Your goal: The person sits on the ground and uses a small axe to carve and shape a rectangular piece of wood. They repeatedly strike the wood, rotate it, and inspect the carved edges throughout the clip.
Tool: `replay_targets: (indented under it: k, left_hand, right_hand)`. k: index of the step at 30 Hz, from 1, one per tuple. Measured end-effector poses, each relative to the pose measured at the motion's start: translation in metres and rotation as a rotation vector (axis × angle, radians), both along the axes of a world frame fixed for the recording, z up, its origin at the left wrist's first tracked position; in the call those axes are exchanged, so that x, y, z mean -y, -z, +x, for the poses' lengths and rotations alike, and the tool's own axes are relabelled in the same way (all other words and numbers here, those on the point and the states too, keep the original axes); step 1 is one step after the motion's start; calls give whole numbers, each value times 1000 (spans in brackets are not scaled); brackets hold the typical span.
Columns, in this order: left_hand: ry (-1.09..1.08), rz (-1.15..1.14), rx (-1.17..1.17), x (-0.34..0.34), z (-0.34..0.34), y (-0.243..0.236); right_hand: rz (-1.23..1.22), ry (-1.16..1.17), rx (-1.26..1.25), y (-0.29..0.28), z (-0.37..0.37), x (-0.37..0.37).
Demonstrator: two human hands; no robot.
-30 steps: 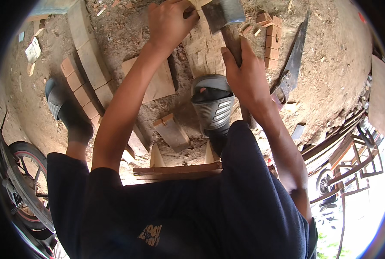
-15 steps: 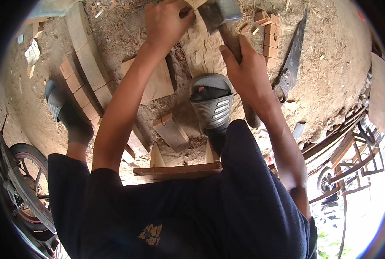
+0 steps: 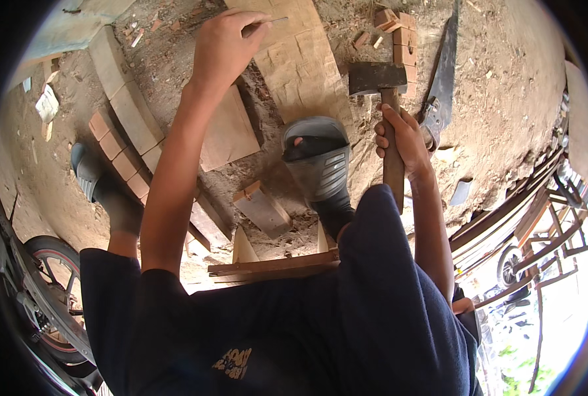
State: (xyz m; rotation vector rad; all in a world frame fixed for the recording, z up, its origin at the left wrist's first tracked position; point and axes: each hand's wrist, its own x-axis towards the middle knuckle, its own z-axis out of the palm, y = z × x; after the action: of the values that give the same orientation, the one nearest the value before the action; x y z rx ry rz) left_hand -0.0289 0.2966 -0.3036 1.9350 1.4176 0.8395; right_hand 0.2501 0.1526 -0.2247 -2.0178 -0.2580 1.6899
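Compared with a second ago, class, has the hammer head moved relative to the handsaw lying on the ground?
Yes. The hammer head has dropped lower in the view, nearer the handsaw, gripped by the right hand.

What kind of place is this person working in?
Probably an informal outdoor woodworking spot. The ground is bare dirt strewn with wood offcuts, a handsaw lies on the ground, the right hand grips a hammer, and a wooden board lies underfoot.

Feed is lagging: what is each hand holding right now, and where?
Right hand grips the hammer mid-handle; left hand pinches a nail in its fingers.
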Motion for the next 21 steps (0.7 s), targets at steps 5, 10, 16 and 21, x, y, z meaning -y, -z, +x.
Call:
replay_targets:
  k: [5,10,16,21]
  left_hand:
    - [49,55,-81,-6,11,-1]
    - [28,-76,-132,-16,14,-6]
    - [49,-99,-117,-20,14,-11]
    - [53,-117,-199,-22,17,-12]
  right_hand:
    - [-42,160,-199,10,9,7]
    - [-52,113,-181,15,15,7]
    - [-53,125,-196,12,16,7]
    - [-51,134,-207,12,18,7]
